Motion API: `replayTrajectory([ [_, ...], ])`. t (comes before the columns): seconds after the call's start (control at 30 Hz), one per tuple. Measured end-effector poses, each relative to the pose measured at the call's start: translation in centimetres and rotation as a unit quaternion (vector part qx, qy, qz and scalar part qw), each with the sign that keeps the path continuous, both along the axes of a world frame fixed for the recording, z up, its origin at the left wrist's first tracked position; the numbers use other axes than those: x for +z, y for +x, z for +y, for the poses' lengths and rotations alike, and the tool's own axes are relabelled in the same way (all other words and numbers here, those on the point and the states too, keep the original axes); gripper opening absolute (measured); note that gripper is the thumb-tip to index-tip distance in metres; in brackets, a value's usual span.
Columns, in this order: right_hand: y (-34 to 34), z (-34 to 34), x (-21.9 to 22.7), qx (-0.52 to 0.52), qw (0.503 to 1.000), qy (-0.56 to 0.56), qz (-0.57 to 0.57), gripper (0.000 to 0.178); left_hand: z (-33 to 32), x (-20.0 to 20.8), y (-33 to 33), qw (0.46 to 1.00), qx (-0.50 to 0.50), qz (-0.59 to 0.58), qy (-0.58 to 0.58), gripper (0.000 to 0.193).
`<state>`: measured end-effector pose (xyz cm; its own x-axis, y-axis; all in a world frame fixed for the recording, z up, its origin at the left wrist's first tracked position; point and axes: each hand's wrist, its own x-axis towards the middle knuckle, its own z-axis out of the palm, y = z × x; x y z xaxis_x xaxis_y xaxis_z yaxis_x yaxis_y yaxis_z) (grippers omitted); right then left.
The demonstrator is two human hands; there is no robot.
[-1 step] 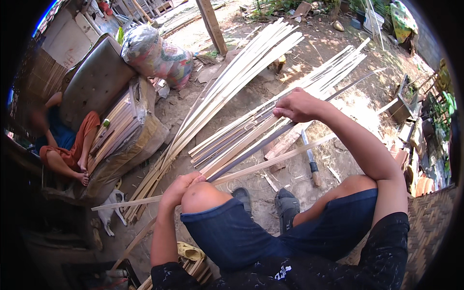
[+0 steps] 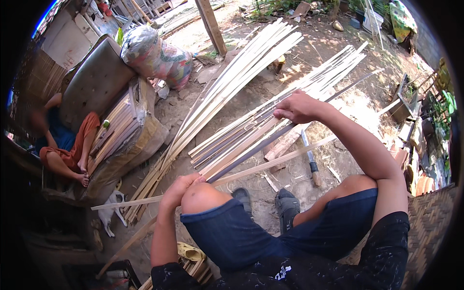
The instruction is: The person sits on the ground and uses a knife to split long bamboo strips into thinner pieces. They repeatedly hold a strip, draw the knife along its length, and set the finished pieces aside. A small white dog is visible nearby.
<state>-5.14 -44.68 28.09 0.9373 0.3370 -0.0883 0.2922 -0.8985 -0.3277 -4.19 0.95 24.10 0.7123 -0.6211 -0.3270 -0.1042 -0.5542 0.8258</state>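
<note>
My left hand (image 2: 186, 187) is closed around long flat bamboo strips beside my left knee. My right hand (image 2: 297, 107) pinches the same strips farther out, its thumb on top. Between the hands run a pale strip (image 2: 241, 149) and a dark-skinned strip (image 2: 261, 145), which continues past my right hand to the far right. A separate pale strip (image 2: 270, 164) crosses below them, passing at my left hand. Behind my left forearm, another strip (image 2: 126, 248) slants down to the lower left. Where each strip runs under my fingers is hidden.
Bundles of split bamboo (image 2: 237, 72) lie ahead. A knife (image 2: 310, 159) and a wood block (image 2: 282, 150) rest on the ground near my sandals (image 2: 288, 205). At left are a cat (image 2: 114, 208), a worn armchair (image 2: 101, 72) holding strips, a seated person (image 2: 72, 135) and a stuffed sack (image 2: 157, 55).
The strip behind my left forearm now reaches farther to the lower left. The dark strip's far tip has shifted slightly back toward me. Both hands stay nearly in place.
</note>
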Motion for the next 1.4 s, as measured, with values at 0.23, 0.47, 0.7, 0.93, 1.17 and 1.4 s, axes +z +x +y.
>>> replayTrajectory([
  [0.23, 0.6, 0.2, -0.6, -0.013, 0.997, -0.025, 0.069, 0.043, -0.3, 0.2, 1.0, 1.000, 0.005, -0.015, 0.012, 0.035],
  [0.47, -0.3, 2.5, -2.7, 0.036, 0.973, -0.076, -0.216, 0.060, -1.8, 0.2, 0.1, 0.990, 0.025, -0.114, 0.085, 0.039],
  [0.7, -1.3, 8.4, -1.5, 0.239, 0.967, -0.053, -0.074, 0.063, -3.2, -0.1, 0.4, 0.982, 0.068, -0.150, 0.094, 0.045],
  [0.93, -0.2, 7.8, -2.0, 0.190, 0.951, -0.041, -0.239, 0.046, -2.9, -1.2, 2.1, 0.999, -0.013, -0.005, 0.034, 0.041],
  [1.17, -0.7, 7.6, -1.4, 0.144, 0.949, -0.121, -0.254, 0.073, -5.2, -1.3, 2.6, 0.964, -0.044, 0.255, -0.065, 0.035],
  [1.4, 0.0, 6.5, -2.7, 0.076, 0.961, -0.090, -0.249, 0.033, -6.4, -1.1, 2.2, 0.926, -0.017, 0.363, -0.102, 0.047],
])
